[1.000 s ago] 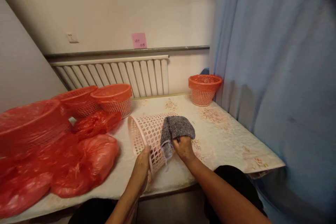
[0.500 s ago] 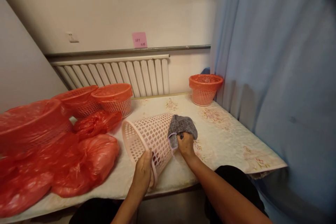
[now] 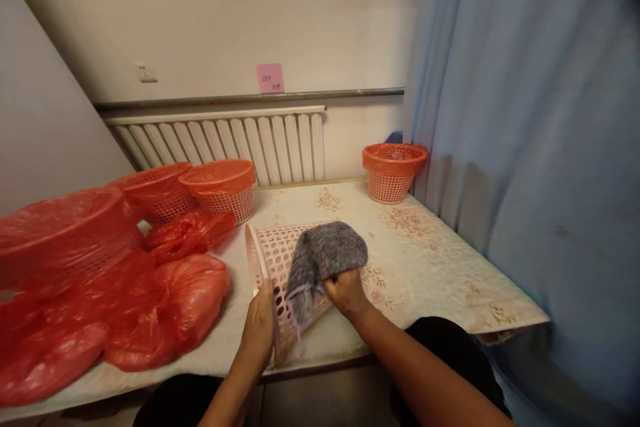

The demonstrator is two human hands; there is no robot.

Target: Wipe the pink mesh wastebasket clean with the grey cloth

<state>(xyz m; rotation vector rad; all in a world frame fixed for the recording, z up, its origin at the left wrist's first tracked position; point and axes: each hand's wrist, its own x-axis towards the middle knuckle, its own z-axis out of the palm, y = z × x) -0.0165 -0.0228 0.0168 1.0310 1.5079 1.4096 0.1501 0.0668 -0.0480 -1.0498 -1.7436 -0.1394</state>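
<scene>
A pale pink perforated plastic basket [image 3: 273, 255] lies on its side on the table, its open mouth facing left. My left hand [image 3: 260, 323] grips its rim at the near side. My right hand [image 3: 345, 292] presses a grey cloth [image 3: 323, 259] against the basket's outer wall. The cloth drapes over the basket's base end and hangs down its side.
Red plastic bags [image 3: 165, 307] are piled at the left, over several lined baskets [image 3: 220, 188]. Another orange-lined basket [image 3: 393, 172] stands at the table's far right corner. The table [image 3: 440, 267] has a floral cover. A radiator [image 3: 225, 143] and a blue curtain [image 3: 525, 147] border it.
The basket has been turned under my hands, and the grey cloth has swept from its base end further over its side. My left hand has shifted along the rim.
</scene>
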